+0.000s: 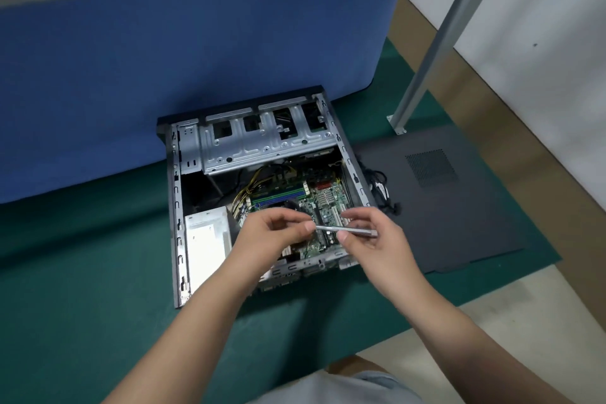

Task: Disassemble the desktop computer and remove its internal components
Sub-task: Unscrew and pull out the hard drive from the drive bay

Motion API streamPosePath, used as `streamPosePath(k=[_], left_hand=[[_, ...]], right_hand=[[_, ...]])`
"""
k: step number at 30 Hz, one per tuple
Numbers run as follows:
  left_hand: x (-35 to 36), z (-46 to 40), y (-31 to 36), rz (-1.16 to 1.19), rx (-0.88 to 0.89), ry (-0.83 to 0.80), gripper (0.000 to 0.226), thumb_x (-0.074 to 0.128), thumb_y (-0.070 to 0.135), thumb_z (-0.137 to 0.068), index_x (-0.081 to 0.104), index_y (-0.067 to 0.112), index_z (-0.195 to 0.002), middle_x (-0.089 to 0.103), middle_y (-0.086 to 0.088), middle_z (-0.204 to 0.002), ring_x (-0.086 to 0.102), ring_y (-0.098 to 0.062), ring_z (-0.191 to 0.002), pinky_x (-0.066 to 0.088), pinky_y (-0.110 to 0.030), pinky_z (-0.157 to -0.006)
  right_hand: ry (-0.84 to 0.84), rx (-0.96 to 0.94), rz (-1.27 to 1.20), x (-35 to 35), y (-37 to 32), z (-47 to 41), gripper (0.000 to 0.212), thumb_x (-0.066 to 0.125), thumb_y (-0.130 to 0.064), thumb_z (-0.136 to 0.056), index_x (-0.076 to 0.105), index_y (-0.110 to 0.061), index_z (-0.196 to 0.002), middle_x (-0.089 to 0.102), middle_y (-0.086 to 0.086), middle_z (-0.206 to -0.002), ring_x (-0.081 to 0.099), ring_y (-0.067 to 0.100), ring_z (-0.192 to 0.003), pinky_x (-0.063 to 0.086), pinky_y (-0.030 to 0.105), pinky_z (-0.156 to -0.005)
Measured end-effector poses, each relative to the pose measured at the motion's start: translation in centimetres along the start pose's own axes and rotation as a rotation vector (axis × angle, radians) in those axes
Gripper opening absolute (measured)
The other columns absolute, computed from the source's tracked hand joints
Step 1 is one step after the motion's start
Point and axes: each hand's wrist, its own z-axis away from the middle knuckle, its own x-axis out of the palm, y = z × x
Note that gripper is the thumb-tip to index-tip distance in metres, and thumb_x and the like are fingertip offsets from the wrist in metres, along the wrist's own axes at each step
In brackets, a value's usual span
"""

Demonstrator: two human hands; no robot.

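An open desktop computer case (175,207) lies on its side on a green mat. Inside I see the green motherboard (328,197), yellow and black cables (249,187), a silver power supply (205,236) at the lower left and a metal drive cage (262,141) at the top. Above the motherboard both hands hold a thin silver tool (347,230) level. My left hand (278,229) pinches its left tip. My right hand (370,233) grips its handle end with curled fingers.
The dark side panel (459,200) of the case lies flat to the right, with black loose cables (382,190) beside the case. A blue partition (196,59) stands behind. A grey metal leg (436,52) rises at the right. My knees are at the bottom.
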Motion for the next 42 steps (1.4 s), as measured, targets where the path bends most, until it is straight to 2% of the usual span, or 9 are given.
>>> streamPosePath(k=[5,12,18,21,24,29,34,38,42], left_hand=[[1.2,-3.2,0.4,0.268,-0.095,0.08,0.024,0.082,0.018,-0.053,0.076,0.011,-0.076,0.07,-0.01,-0.074,0.07,-0.02,-0.07,0.054,-0.021,-0.066],[1.7,-7.9,0.7,0.338,-0.206,0.084,0.026,0.081,0.022,-0.057,0.075,0.01,-0.08,0.073,-0.012,-0.083,0.071,-0.019,-0.075,0.055,-0.025,-0.069],[0.5,-11.7,0.3,0.441,-0.379,0.09,0.034,0.076,0.012,-0.065,0.068,0.006,-0.098,0.073,-0.012,-0.087,0.071,-0.017,-0.073,0.057,-0.026,-0.064],[-0.8,-13.4,-0.5,0.481,-0.436,0.17,0.02,0.064,0.002,-0.083,0.063,0.005,-0.103,0.074,-0.01,-0.085,0.072,-0.016,-0.072,0.057,-0.026,-0.062],[-1.7,-15.2,-1.3,0.439,-0.516,0.187,0.022,0.061,0.003,-0.087,0.06,0.006,-0.109,0.074,-0.008,-0.093,0.071,-0.017,-0.082,0.057,-0.028,-0.067],[-1.8,-17.9,-1.1,0.598,-0.54,0.122,0.028,0.077,0.024,-0.071,0.07,0.011,-0.095,0.073,-0.005,-0.097,0.066,-0.02,-0.101,0.052,-0.036,-0.09],[-1.6,-19.3,-1.2,0.823,-0.46,0.097,0.022,0.068,0.017,-0.076,0.063,0.007,-0.094,0.071,-0.011,-0.094,0.068,-0.022,-0.088,0.054,-0.032,-0.087],[-1.8,-19.4,-1.5,0.868,-0.453,0.095,0.019,0.063,0.011,-0.085,0.062,0.001,-0.101,0.07,-0.015,-0.099,0.068,-0.024,-0.09,0.054,-0.033,-0.087],[-1.8,-19.5,-1.8,0.866,-0.451,0.101,0.021,0.062,0.011,-0.087,0.061,0.0,-0.104,0.071,-0.014,-0.098,0.069,-0.022,-0.087,0.056,-0.031,-0.083]], right_hand=[[-0.051,-0.088,0.034,-1.8,-1.6,-3.8,0.015,0.066,-0.006,-0.086,0.063,-0.02,-0.089,0.067,-0.009,-0.085,0.06,-0.004,-0.067,0.044,0.008,-0.06],[-0.118,-0.071,0.178,-3.1,-2.2,-10.0,0.011,0.066,-0.024,-0.087,0.06,-0.029,-0.08,0.069,0.002,-0.073,0.064,0.019,-0.063,0.052,0.032,-0.059],[-0.13,-0.158,0.355,-3.0,-2.0,-14.7,0.012,0.061,-0.024,-0.089,0.056,-0.03,-0.08,0.059,-0.005,-0.06,0.048,0.002,-0.045,0.04,0.019,-0.047],[-0.101,-0.152,0.338,-3.0,-2.5,-17.2,0.009,0.059,-0.026,-0.09,0.056,-0.029,-0.083,0.063,0.002,-0.066,0.052,0.01,-0.049,0.044,0.026,-0.05],[-0.107,-0.165,0.33,-2.5,-3.2,-19.7,0.006,0.058,-0.026,-0.091,0.057,-0.027,-0.085,0.062,0.008,-0.065,0.047,0.011,-0.046,0.038,0.019,-0.045],[-0.142,-0.207,0.398,0.3,-4.2,-23.7,0.007,0.058,-0.028,-0.091,0.056,-0.026,-0.085,0.056,-0.009,-0.063,0.047,0.0,-0.045,0.033,0.012,-0.042],[-0.144,-0.314,0.574,3.6,-4.9,-26.7,0.008,0.058,-0.027,-0.09,0.058,-0.02,-0.087,0.054,-0.018,-0.066,0.051,-0.004,-0.055,0.034,0.014,-0.051],[-0.174,-0.397,0.712,5.0,-5.3,-27.8,0.01,0.057,-0.027,-0.09,0.057,-0.018,-0.089,0.063,-0.004,-0.073,0.059,0.02,-0.067,0.042,0.026,-0.059],[-0.175,-0.449,0.823,5.4,-5.6,-28.2,0.012,0.055,-0.027,-0.091,0.056,-0.015,-0.091,0.067,0.005,-0.08,0.058,0.026,-0.07,0.046,0.03,-0.06]])
